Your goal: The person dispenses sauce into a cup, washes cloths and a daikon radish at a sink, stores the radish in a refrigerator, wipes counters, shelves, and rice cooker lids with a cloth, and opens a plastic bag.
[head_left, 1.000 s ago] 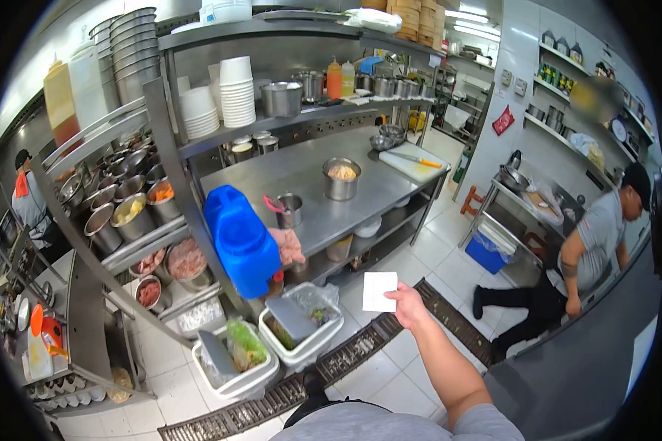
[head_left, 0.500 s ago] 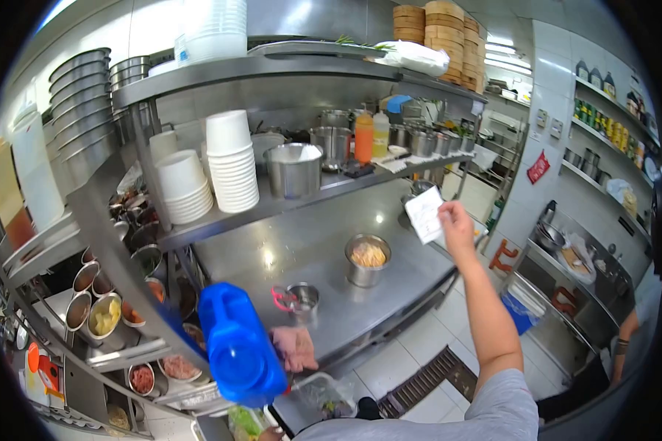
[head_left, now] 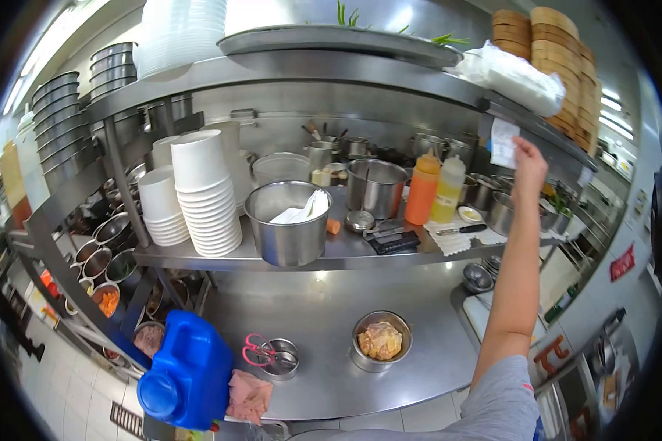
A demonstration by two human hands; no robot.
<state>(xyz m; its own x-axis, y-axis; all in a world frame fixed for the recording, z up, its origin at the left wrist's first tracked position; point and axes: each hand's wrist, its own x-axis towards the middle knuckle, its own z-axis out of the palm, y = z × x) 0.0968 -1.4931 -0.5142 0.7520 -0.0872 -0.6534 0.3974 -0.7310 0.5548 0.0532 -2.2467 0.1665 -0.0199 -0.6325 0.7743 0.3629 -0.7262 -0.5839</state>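
My right hand (head_left: pixel 529 167) is raised at the upper right and pinches a white paper slip (head_left: pixel 504 142) against the edge of the upper steel shelf (head_left: pixel 294 67). The slip hangs upright, with faint marks on it. Below and left of the hand stand a yellow squeeze bottle (head_left: pixel 448 189) and an orange one (head_left: pixel 423 189). A steel pot (head_left: pixel 287 246) with white papers (head_left: pixel 301 212) inside sits on the middle shelf. My left hand is out of view.
On the steel counter (head_left: pixel 316 294) are a pot of food (head_left: pixel 379 340), pink scissors (head_left: pixel 257 350) in a small pot, a pink cloth (head_left: pixel 248 395) and a blue jug (head_left: pixel 186 367). Stacked white tubs (head_left: pixel 207 195) and bamboo steamers (head_left: pixel 555 62) stand on the shelves.
My right hand has risen with the paper slip from low over the floor, past the counter, to the upper shelf's edge. The view has moved closer to the shelves, and the other person is no longer visible.
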